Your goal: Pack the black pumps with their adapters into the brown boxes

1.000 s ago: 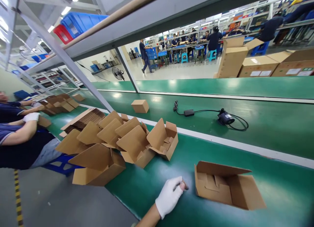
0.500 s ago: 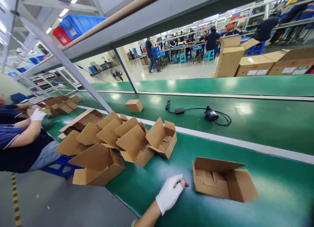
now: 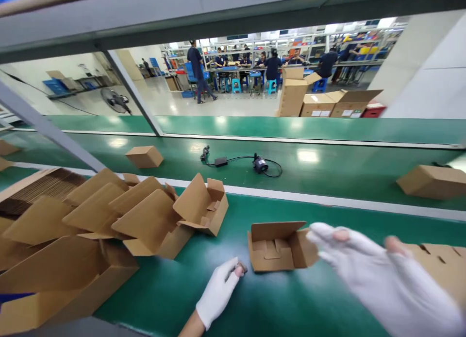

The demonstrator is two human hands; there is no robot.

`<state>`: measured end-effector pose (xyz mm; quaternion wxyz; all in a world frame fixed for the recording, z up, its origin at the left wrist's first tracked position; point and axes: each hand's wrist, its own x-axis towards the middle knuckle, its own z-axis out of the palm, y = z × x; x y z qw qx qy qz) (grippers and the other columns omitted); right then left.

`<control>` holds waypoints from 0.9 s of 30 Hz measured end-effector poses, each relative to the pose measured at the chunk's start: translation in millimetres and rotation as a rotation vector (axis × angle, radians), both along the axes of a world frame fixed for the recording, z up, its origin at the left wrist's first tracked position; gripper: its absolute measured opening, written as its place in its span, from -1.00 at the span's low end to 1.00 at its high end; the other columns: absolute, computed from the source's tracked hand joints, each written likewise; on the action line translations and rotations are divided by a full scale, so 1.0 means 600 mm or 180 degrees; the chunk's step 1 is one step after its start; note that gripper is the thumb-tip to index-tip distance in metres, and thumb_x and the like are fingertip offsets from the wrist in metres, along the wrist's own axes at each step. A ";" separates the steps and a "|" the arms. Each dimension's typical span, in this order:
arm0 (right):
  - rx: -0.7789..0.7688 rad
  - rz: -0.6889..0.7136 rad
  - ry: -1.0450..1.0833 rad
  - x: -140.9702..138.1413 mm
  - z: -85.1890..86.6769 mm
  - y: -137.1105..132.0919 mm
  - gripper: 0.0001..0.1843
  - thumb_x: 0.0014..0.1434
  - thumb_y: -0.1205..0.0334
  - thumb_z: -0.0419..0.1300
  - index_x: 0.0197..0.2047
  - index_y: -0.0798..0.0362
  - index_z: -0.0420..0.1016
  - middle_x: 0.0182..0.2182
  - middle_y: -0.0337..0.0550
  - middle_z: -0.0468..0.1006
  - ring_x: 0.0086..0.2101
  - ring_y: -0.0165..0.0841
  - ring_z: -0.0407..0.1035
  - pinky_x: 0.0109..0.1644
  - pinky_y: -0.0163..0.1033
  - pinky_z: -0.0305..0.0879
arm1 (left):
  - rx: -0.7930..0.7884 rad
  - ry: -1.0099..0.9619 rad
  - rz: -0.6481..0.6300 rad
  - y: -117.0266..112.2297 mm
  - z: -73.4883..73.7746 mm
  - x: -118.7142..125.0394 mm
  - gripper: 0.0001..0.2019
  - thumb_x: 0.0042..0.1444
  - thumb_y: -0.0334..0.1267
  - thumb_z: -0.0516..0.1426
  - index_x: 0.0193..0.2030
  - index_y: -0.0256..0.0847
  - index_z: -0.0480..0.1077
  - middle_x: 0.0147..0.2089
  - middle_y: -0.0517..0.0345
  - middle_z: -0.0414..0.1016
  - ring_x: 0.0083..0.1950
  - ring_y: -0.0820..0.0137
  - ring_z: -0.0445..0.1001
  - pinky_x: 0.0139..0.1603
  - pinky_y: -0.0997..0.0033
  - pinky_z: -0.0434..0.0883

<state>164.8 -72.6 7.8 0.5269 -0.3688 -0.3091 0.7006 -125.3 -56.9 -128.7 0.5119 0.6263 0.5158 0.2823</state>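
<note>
An open cardboard box (image 3: 271, 261) lies on the green work surface, its lid raised at the back and its right side flap folded outward. My left hand (image 3: 218, 291), white-gloved with bare fingertips, rests left of this box, its thumb and fingers pinched together. Something small and dark may be at the fingertips, but I cannot make it out. Large and blurred at the right, my right hand (image 3: 378, 274) has its fingers stretched toward the box's right flap and the thumb apart. Whether it touches the flap, I cannot tell. Behind its wrist shows slotted cardboard (image 3: 447, 266).
Several open cardboard boxes (image 3: 153, 225) crowd the left, beside stacked flat cardboard (image 3: 43, 191). On the belt beyond are a closed box (image 3: 144, 157), a black device with a cable (image 3: 260, 164) and another box (image 3: 433, 181). A metal shelf frame (image 3: 233, 19) crosses above.
The view has swung to the right. My right hand has come into view beside the box's right flap. My left hand keeps its pinch near the same box.
</note>
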 end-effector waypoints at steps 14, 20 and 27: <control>-0.0524 0.0590 0.1819 -0.051 -0.018 0.024 -0.73 0.07 0.01 0.26 -0.30 0.06 0.48 -0.17 -0.12 0.37 -0.01 -0.21 0.23 -0.06 -0.28 0.21 | -0.0278 0.0089 -0.0104 0.005 -0.001 0.013 -0.64 0.21 0.04 -0.07 -0.27 -0.20 0.35 -0.29 0.13 0.44 -0.23 0.34 0.36 -0.16 0.45 0.29; -0.0292 0.0423 0.1601 -0.052 -0.032 0.023 -0.89 0.08 0.23 0.26 -0.31 0.04 0.43 -0.18 -0.13 0.31 -0.05 -0.24 0.20 -0.10 -0.25 0.18 | -0.0275 0.0207 -0.0166 0.010 0.005 0.013 -0.61 0.20 0.08 -0.09 -0.29 -0.20 0.34 -0.30 0.11 0.43 -0.26 0.32 0.35 -0.20 0.43 0.30; -0.0203 0.0189 0.1430 -0.047 -0.064 0.025 -0.81 0.09 0.20 0.29 -0.46 0.06 0.38 -0.25 -0.15 0.39 -0.12 -0.28 0.29 -0.19 -0.29 0.17 | -0.0337 0.0292 -0.0086 0.010 0.004 0.012 -0.60 0.18 0.10 -0.08 -0.31 -0.18 0.34 -0.33 0.14 0.44 -0.26 0.33 0.38 -0.15 0.44 0.34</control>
